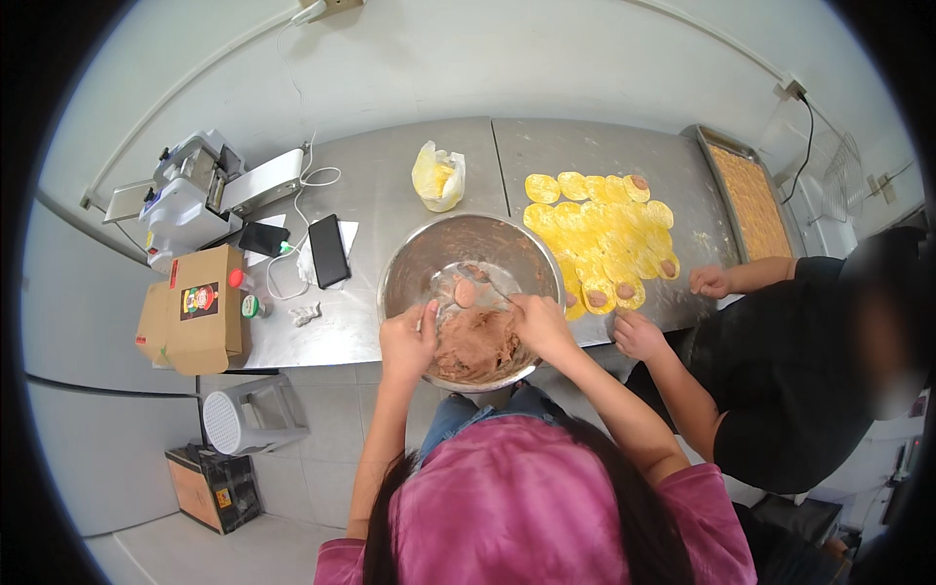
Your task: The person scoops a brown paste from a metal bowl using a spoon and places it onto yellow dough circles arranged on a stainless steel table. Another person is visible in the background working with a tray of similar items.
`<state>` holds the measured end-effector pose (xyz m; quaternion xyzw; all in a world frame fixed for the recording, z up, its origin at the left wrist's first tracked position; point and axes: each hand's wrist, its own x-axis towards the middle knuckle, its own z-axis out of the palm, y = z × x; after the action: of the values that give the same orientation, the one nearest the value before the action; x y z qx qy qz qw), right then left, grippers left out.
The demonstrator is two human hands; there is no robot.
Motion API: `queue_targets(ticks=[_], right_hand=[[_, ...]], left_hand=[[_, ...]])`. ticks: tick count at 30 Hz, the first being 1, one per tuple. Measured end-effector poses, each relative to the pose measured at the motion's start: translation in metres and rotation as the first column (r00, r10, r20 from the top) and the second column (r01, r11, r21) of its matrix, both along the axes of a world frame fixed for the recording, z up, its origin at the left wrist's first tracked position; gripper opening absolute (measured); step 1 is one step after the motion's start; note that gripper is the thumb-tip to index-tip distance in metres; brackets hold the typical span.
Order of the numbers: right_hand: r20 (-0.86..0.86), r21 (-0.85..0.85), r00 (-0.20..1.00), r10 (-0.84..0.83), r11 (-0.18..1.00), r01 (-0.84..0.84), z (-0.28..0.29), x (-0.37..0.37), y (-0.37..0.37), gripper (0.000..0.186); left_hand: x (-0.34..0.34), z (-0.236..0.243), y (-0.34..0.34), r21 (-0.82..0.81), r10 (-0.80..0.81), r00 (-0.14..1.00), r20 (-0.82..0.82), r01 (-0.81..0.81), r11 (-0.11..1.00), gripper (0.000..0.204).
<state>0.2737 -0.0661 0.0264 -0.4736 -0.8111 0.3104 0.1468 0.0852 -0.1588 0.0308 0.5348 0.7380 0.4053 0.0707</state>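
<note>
A large steel mixing bowl (395,283) stands at the table's front edge, with pinkish-brown minced filling (478,343) in its near half. My left hand (408,339) is closed over the bowl's left side; whatever its fingers grip is too small to make out. Just beyond its fingertips shows a rounded lump of filling (465,292). From my right hand (542,328), closed at the bowl's right side, a thin metal utensil (499,290) points toward that lump. Right of the bowl lie overlapping round yellow dough wrappers (597,234), several bearing a dab of filling.
A co-worker's hands (639,336) are at the wrappers' right edge. A filled baking tray (746,200) lies at the far right. Behind the bowl sits a plastic bag (439,180) with yellow contents. Leftward are a phone (329,252), cardboard box (207,312) and white machine (190,210).
</note>
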Motion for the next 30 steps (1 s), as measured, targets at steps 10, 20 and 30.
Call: queue_targets(ticks=[10, 20, 30], right_hand=[[0.303, 0.266, 0.953, 0.022, 0.958, -0.106, 0.027, -0.004, -0.043, 0.016], [0.258, 0.367, 0.965, 0.034, 0.921, -0.131, 0.008, -0.001, -0.032, 0.025], [0.301, 0.302, 0.946, 0.119, 0.929, -0.213, 0.020, 0.009, -0.015, 0.025]], left_hand=[[0.023, -0.008, 0.025, 0.022, 0.085, 0.957, -0.279, -0.083, 0.996, 0.029], [0.016, 0.001, 0.029, -0.022, 0.131, 0.974, -0.183, -0.137, 0.990, 0.030], [0.013, 0.001, 0.020, -0.036, 0.025, 0.955, -0.297, -0.037, 0.999, 0.030]])
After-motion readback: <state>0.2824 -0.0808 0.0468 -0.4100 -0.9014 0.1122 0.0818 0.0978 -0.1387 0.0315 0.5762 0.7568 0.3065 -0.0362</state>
